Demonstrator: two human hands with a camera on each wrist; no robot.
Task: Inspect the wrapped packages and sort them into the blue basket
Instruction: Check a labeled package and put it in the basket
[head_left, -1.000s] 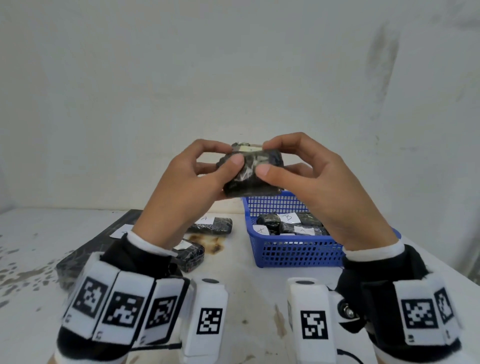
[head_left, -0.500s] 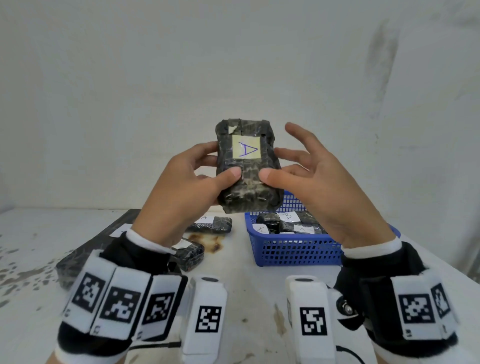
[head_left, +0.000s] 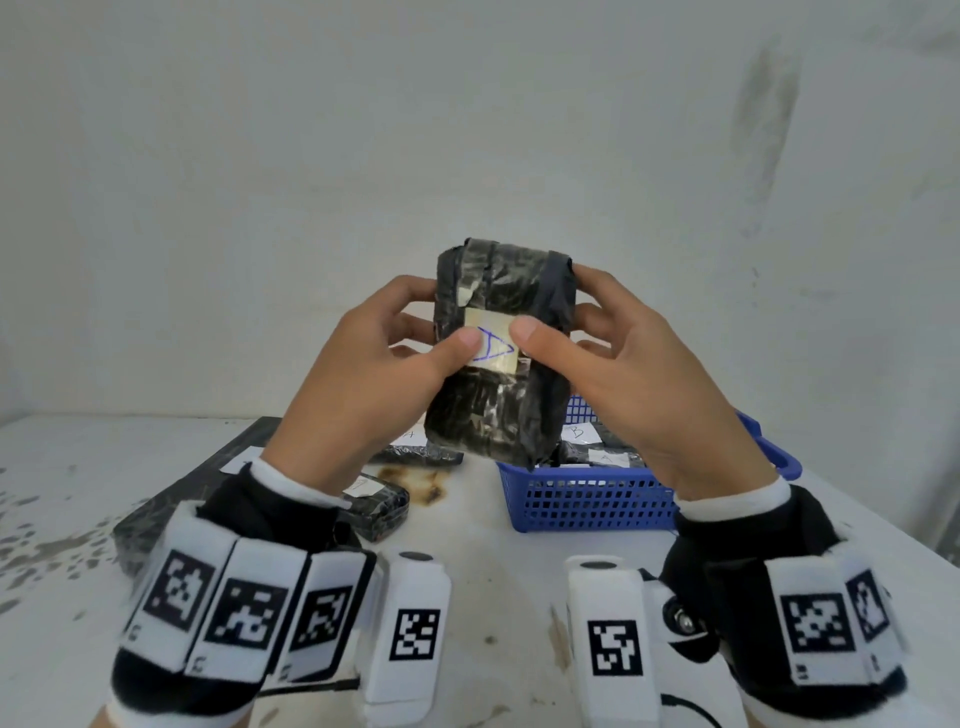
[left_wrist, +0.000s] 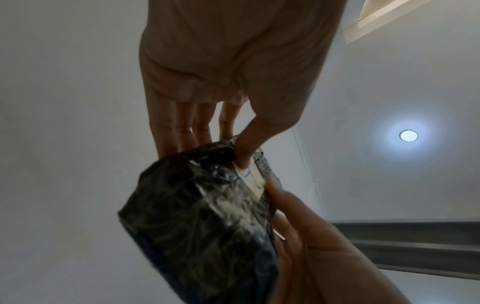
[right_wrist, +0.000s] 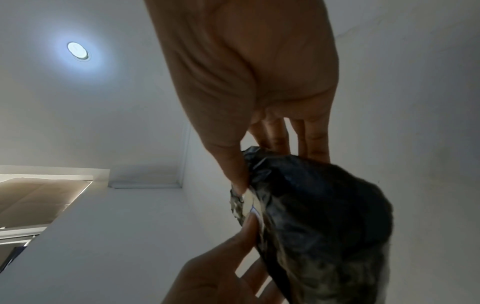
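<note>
- We hold one wrapped package (head_left: 501, 358) upright in the air with both hands, in front of the white wall and above the near-left corner of the blue basket (head_left: 597, 501).
- Our left hand (head_left: 358, 384) grips the package's left side: the thumb lies across the front with its tip on the left edge of the label (head_left: 493, 345), and the fingers (head_left: 410, 291) curl round behind.
- Our right hand (head_left: 639, 384) grips the right side the same way, its thumb tip at the label's right edge and its fingers bent round the back edge.
- The label is a pale square taped on the dark, crinkled wrap; it bears a blue hand-drawn mark, lying sideways between the two thumbs.
- In the left wrist view the package (left_wrist: 205, 222) sits pinched between thumb and fingers; the right wrist view shows the same hold on the package (right_wrist: 319, 222) from the other side.
- The basket stands on the white surface (head_left: 483, 582) to the right and already holds several wrapped packages (head_left: 597, 457) with white labels.
- To the left of the basket, two small wrapped packages (head_left: 379, 501) lie on the surface, partly hidden by our left wrist, beside a large flat dark parcel (head_left: 171, 499).
- A brown stain (head_left: 415, 480) marks the surface between these packages and the basket.
</note>
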